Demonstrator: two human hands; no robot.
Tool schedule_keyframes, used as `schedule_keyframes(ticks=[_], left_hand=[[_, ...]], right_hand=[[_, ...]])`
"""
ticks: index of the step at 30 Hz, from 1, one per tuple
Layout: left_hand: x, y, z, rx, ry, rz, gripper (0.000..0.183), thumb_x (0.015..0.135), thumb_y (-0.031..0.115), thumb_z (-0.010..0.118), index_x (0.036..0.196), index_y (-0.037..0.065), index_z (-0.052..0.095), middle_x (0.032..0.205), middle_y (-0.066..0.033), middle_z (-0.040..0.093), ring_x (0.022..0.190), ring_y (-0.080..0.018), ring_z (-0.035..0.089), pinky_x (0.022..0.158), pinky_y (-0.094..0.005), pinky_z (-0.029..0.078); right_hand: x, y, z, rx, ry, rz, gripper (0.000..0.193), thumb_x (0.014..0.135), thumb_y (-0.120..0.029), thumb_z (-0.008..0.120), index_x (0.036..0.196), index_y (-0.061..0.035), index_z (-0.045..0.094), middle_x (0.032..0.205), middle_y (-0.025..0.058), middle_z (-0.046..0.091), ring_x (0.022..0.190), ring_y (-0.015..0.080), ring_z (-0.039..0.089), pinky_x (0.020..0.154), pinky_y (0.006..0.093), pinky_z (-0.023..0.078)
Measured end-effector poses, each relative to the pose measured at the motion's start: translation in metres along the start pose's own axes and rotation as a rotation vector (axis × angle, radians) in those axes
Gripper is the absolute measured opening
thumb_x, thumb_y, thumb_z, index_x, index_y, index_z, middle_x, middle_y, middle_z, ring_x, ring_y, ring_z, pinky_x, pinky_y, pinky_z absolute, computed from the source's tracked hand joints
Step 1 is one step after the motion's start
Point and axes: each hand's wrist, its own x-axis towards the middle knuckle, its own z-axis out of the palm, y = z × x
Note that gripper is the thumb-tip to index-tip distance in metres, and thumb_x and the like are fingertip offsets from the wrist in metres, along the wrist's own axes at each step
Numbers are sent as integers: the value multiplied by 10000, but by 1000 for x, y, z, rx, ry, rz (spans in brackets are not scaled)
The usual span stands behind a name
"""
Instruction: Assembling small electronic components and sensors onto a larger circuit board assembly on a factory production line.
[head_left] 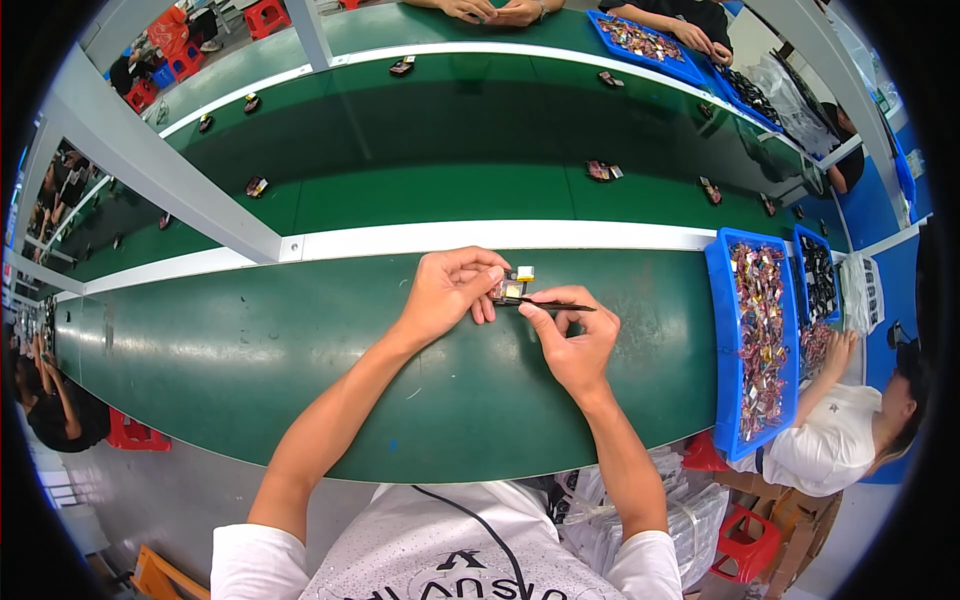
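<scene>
The person's left hand (445,295) reaches in from the lower left, its forearm slanting up and inward, and the wrist bent so that the hand turns toward the right. Its thumb and index finger are closed in a narrow pinch on a small electronic piece (513,291) with a pale, yellowish middle and a white tab; the other fingers curl beneath. The right hand (580,345) comes up from the lower right, its forearm steeper, thumb and forefinger drawn together on a slim dark tool (568,306) whose inner end meets the lower right of the piece. How firmly the tool presses cannot be told. The hands face each other, near but apart, with the piece between them, over the rear part of the green tabletop (200,350).

Just beyond the hands, a white rail (400,243) runs along the far edge, with a green conveyor (400,200) behind it. The near edge curves just before the person's body. To the left, a wide stretch of green surface gives room sideways; to the right, a narrower stretch ends at the wall of a blue tray (727,400) filled with small parts.
</scene>
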Motion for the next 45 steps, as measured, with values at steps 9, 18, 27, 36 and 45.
schedule_keyframes(ticks=[9,18,27,36,45], left_hand=[[0,1,0,2,-10,1,190,991,67,619,1091,-82,683,826,-120,709,588,-129,663,492,-236,514],[0,4,1,25,-5,-35,206,1001,86,625,1084,-94,683,817,-129,711,580,-149,677,484,-248,533],[-1,8,9,269,27,-64,223,877,80,771,1047,-44,696,661,-40,675,520,-60,585,437,-225,414],[0,10,8,254,5,-95,208,905,57,744,1071,-42,669,743,-44,693,544,-61,591,444,-220,428],[-1,8,14,214,57,-69,166,925,41,703,1054,-47,649,776,-51,699,542,-58,581,439,-214,418]], right_hand=[[-1,1,1,-16,-19,-41,144,777,-32,855,885,-64,766,701,0,694,436,37,382,424,240,286],[-2,0,-1,-92,-42,-165,120,776,5,840,853,-35,756,799,29,762,438,31,412,423,220,307],[-1,-4,1,-154,-47,-289,128,764,-13,820,805,-99,735,767,-9,753,440,118,522,487,272,375],[-1,-3,2,-159,-32,-312,140,755,-6,823,810,-99,734,767,-9,750,436,122,512,484,276,375],[-2,2,4,-116,-1,-348,130,756,-41,856,820,-66,745,796,17,761,418,88,404,471,261,360]])
